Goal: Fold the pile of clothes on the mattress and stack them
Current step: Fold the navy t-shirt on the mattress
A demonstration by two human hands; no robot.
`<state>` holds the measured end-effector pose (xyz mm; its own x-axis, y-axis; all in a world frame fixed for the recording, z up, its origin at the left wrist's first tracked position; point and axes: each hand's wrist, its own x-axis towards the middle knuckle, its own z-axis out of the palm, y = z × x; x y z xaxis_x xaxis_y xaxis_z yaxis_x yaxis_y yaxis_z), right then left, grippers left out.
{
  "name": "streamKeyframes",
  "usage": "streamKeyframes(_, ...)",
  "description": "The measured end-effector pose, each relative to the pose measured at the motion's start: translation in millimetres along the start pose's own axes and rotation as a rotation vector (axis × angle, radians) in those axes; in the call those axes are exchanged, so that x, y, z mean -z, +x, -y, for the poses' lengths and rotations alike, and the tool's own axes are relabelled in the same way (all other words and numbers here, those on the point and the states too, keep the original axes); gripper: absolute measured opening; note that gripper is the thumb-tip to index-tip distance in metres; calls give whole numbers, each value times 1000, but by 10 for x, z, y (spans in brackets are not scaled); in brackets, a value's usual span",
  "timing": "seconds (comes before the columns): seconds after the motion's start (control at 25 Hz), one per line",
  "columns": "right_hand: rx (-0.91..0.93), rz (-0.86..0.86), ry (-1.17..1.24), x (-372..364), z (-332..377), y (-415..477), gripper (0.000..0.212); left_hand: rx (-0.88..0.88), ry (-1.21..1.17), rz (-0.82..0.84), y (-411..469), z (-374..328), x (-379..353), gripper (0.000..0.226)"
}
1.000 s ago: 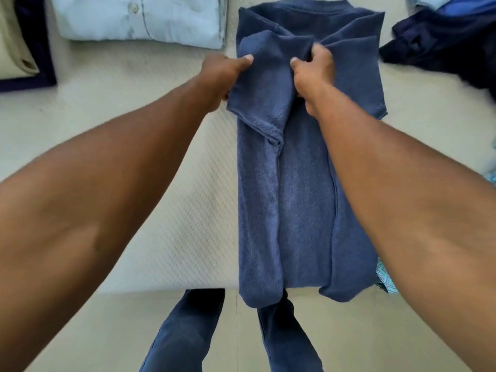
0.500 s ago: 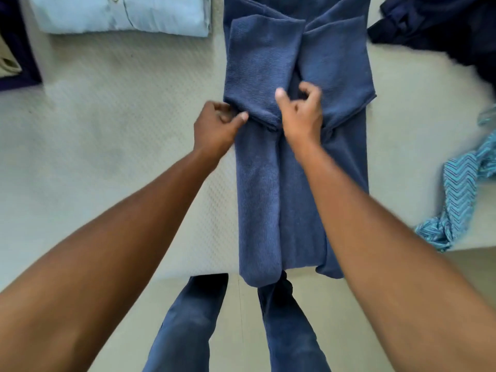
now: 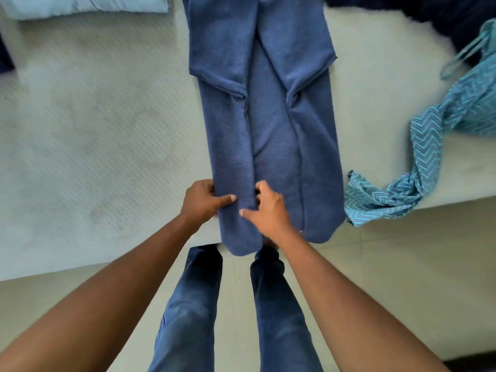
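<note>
A blue knit shirt (image 3: 265, 124) lies lengthwise on the pale mattress (image 3: 94, 135), its sides and sleeves folded in to make a long strip whose near end hangs over the mattress edge. My left hand (image 3: 201, 201) pinches the left folded flap near the bottom hem, thumb on top. My right hand (image 3: 267, 208) grips the same flap from its inner edge, fingers curled into the fabric. A folded light blue shirt (image 3: 86, 5) sits at the far left. A teal zigzag-patterned garment (image 3: 429, 146) lies loose at the right.
Dark navy clothes (image 3: 442, 14) are heaped at the far right corner. Another dark item (image 3: 5, 57) shows at the left edge. My legs in blue jeans (image 3: 188, 304) stand on the tiled floor (image 3: 402, 264) against the mattress edge.
Both hands slid down the shirt from the sleeve area toward the bottom hem near me. The view tilted down, so the shirt's collar end left the frame.
</note>
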<state>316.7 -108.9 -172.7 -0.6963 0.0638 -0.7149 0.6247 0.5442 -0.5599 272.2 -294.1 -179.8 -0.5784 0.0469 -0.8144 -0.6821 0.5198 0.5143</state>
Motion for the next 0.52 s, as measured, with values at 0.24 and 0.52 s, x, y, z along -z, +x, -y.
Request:
streamKeyframes(0.24,-79,-121,-14,404,-535,-417,16,-89,911,-92,-280,-367,-186,47)
streamKeyframes(0.52,-261,-548,26,1368,-1060,-223,27,-12,-8,108,-24,-1099,-1082,33)
